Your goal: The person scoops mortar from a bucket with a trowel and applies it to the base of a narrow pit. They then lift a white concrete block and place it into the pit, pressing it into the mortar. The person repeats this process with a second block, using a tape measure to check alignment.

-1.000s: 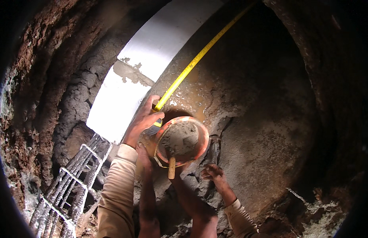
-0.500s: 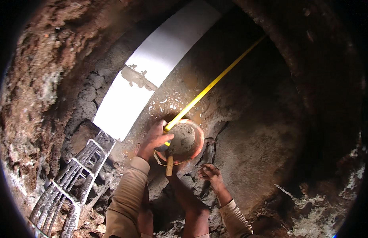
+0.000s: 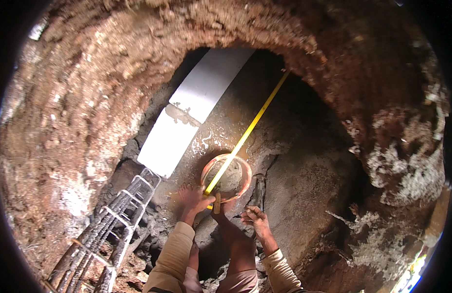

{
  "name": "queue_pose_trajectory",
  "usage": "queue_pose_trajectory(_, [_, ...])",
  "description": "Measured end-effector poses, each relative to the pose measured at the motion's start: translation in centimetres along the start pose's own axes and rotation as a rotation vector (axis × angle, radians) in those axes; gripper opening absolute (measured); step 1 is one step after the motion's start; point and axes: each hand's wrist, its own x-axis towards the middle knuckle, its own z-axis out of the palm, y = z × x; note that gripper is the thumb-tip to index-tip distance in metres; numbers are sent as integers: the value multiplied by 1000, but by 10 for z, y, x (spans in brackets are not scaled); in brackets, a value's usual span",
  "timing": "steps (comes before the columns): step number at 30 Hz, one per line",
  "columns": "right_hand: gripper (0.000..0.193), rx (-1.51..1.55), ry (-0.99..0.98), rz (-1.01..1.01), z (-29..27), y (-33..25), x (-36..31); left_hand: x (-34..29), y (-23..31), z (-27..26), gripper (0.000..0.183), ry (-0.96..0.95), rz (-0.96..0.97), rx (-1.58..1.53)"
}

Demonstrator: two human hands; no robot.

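My left hand (image 3: pixel 195 199) is closed around a tape measure, whose case is mostly hidden by the fingers. Its yellow blade (image 3: pixel 255 121) runs out over a round orange-rimmed bucket (image 3: pixel 247 181) toward the far dark hollow. Grey wet mortar (image 3: pixel 231 179) lies inside the bucket. At the near rim, close to my left fingers, a wooden handle (image 3: pixel 216 203) sticks up toward me. My right hand (image 3: pixel 256 219) hovers right of the bucket with its fingers curled in, and nothing shows in it.
Curved white panels (image 3: pixel 170 141) with a mortar-smeared joint stand at left. A steel rebar cage (image 3: pixel 119 219) leans below them. Rough earth walls (image 3: pixel 89 112) close round the pit. A dark slender tool (image 3: pixel 260 191) lies right of the bucket. My bare legs (image 3: pixel 235 239) are between my arms.
The view has tilted, showing more of the earth wall above. My left hand with the tape measure has come nearer to me, below the bucket's rim. My right hand stays curled.
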Motion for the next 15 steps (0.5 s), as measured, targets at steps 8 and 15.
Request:
queue_pose_trajectory(8, [57, 170, 209, -149, 10, -17, 27, -123, 41, -31, 37, -272, -106, -130])
queue_pose_trajectory(15, [30, 184, 4, -349, 56, -71, -22, -215, 28, -45, 41, -378, -90, -22])
